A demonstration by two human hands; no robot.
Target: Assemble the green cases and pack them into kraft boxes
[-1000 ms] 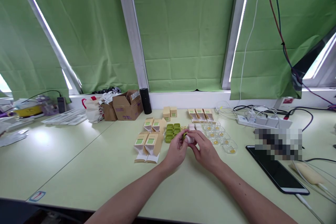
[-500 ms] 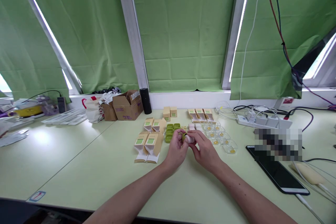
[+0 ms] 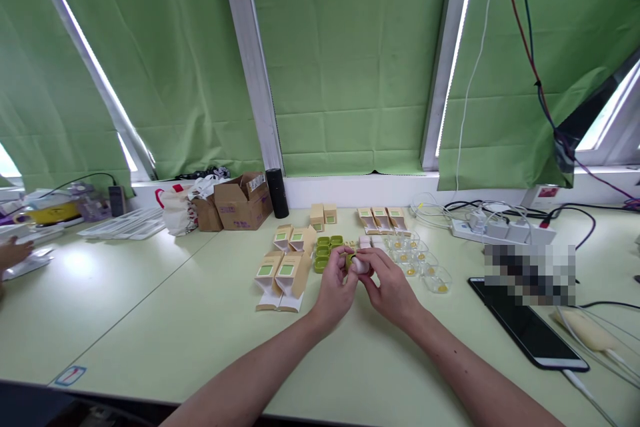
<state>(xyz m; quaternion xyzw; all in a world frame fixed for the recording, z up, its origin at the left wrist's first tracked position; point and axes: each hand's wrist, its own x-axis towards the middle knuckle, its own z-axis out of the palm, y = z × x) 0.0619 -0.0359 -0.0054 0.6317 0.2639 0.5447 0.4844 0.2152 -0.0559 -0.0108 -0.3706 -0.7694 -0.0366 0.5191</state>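
In front of me my left hand (image 3: 337, 288) and my right hand (image 3: 391, 285) meet over the table. My left fingers are closed round a small green case (image 3: 349, 259), partly covered by them. My right fingers pinch a small white rounded piece (image 3: 360, 266), which is against the green case; whether the two are joined I cannot tell. Just behind my left hand stand several green square cases (image 3: 323, 250). White-pink pieces (image 3: 365, 240) lie beyond my fingers. To the right are several clear plastic cups (image 3: 423, 259) with yellow bits inside.
Opened tan cartons (image 3: 287, 273) stand left of my hands, and more cartons (image 3: 383, 219) at the back. A cardboard box (image 3: 243, 203) and black cylinder (image 3: 277, 193) are by the wall. A phone (image 3: 530, 327) and power strip (image 3: 505, 232) lie right. Another person's hand (image 3: 14, 253) is far left.
Another person's hand has come into view at the far left edge. My own hands and the pieces in them have barely moved.
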